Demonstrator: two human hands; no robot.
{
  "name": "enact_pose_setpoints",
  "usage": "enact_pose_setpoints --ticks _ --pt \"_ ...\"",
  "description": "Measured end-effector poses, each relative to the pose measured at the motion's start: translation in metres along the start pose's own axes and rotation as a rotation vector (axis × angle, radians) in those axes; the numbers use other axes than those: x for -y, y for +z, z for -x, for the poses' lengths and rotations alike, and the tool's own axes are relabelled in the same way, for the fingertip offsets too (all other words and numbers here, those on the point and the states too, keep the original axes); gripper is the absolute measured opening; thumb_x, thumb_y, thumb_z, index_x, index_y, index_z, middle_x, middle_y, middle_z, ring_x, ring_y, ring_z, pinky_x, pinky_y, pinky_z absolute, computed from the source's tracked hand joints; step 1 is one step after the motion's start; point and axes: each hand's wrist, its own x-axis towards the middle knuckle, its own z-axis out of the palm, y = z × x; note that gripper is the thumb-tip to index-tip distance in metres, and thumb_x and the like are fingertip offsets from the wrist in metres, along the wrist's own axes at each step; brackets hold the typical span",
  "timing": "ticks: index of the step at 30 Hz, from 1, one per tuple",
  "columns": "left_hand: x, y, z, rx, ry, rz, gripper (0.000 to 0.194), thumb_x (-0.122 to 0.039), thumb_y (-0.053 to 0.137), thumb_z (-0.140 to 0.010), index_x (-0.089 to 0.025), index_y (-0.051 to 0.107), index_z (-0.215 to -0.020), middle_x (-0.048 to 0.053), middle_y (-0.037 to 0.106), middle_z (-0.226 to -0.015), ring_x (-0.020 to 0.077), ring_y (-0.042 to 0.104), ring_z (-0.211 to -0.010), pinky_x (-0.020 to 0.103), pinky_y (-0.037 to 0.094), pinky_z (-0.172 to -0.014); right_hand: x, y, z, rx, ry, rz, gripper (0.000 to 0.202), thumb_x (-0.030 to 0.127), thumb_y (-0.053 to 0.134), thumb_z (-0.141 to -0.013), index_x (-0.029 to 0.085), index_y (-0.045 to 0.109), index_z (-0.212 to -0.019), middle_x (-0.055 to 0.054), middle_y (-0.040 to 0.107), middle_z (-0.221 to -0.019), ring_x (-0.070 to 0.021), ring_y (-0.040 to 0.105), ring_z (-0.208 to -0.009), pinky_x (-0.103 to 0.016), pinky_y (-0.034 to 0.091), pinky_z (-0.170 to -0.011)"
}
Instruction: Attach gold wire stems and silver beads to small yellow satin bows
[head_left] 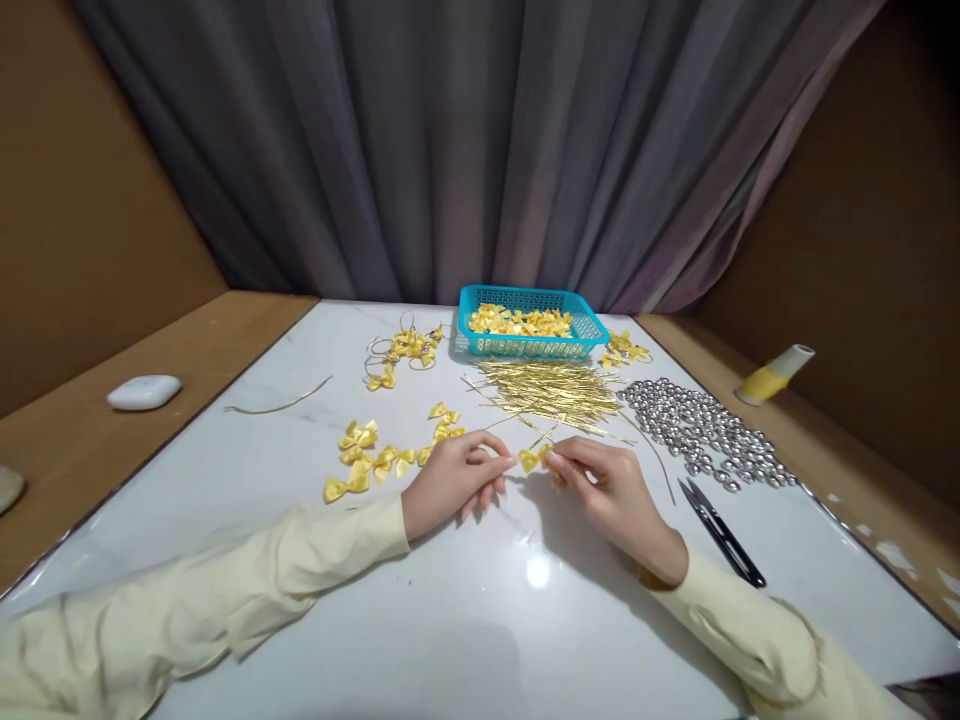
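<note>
Within right grip (622, 492); yellow bow (528, 460), pinched; left grip (454, 474) just beside

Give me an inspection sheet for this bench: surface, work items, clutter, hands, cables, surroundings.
Surface: glossy white tabletop, showing a bright reflection.
Work items: loose bows, looped bow pieces, gold strips, silver beads, snips; blue basket with further bows.
Clutter: white case on left ledge, yellow-and-white tube on right ledge.
Hands: right hand pinches one bow; left hand has fingertips close beside it, contact unclear.
Cables: nothing seen.
Surroundings: grey curtain behind, brown walls both sides.
</note>
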Motion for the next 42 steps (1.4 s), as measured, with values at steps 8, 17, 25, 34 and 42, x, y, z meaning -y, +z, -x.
enact_pose_setpoints --ticks 8,17,25,34,42 --pt "-0.011 0.01 0.004 0.065 -0.116 0.317 0.039 -0.043 0.054 -0.08 -0.007 0.066 -0.087 0.014 0.068 -0.091 0.0201 0.061 -0.092 0.026 0.049 -0.071 -0.005 0.013 0.007 0.149 -0.38 0.607 0.023 0.007 0.036 -0.085 0.012 0.056 -0.093 -0.013 0.059 -0.093 -0.0203 0.056 -0.077 -0.031 0.049 -0.063" --pt "-0.013 0.006 0.002 0.087 -0.187 0.294 0.032 -0.039 0.063 -0.073 -0.007 0.065 -0.072 0.005 0.063 -0.067 0.0092 0.054 -0.056 0.022 0.044 -0.058 0.011 0.015 0.011 0.284 -0.713 0.838 0.025 0.01 0.034 -0.089 0.007 0.057 -0.097 -0.018 0.06 -0.099 -0.0229 0.055 -0.078 -0.034 0.048 -0.058" --pt "-0.005 -0.001 -0.002 0.06 -0.189 0.412 0.02 -0.027 0.068 -0.07 -0.008 0.063 -0.071 0.005 0.063 -0.07 0.0086 0.057 -0.058 0.019 0.046 -0.057 0.007 -0.019 0.004 0.257 -0.284 0.072 0.02 0.014 0.038 -0.089 0.016 0.059 -0.092 -0.009 0.063 -0.095 -0.0171 0.057 -0.088 -0.031 0.048 -0.075" --pt "-0.006 -0.002 -0.003 0.257 -0.182 0.43 0.023 -0.026 0.071 -0.067 -0.01 0.055 -0.072 0.008 0.065 -0.067 0.0163 0.064 -0.061 0.02 0.049 -0.046 -0.005 -0.028 -0.013 0.477 0.182 -0.476 0.028 0.036 0.049 -0.085 0.016 0.064 -0.074 -0.007 0.059 -0.101 -0.013 0.058 -0.076 -0.028 0.048 -0.068" --pt "-0.008 0.002 -0.003 0.273 -0.165 0.374 0.019 -0.024 0.066 -0.072 -0.011 0.054 -0.079 0.006 0.064 -0.065 0.0139 0.063 -0.056 0.021 0.049 -0.047 -0.005 -0.016 -0.009 0.339 0.205 -0.484 0.025 0.033 0.052 -0.084 0.014 0.065 -0.074 -0.003 0.06 -0.076 -0.0111 0.055 -0.063 -0.027 0.045 -0.065"
